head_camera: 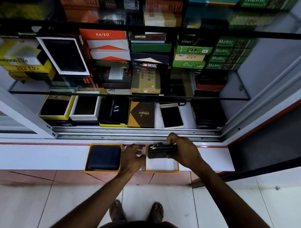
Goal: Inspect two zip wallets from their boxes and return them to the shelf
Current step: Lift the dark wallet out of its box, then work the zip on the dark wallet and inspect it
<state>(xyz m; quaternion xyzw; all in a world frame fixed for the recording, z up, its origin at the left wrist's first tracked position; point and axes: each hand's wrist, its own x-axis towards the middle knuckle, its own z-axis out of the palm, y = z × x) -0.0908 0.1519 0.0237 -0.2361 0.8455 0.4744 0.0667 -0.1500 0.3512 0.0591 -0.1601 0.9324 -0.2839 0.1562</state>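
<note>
Navy wallet [104,157] in left box [88,158]; right box [161,166] empty.

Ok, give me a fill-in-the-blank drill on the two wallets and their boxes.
1. The black wallet is held in the ____ hand.
2. The blue wallet lies in the ____ box.
3. The right box, under the black wallet, is ____.
4. The left hand holds ____.

Missing words: right; left; empty; nothing
</note>
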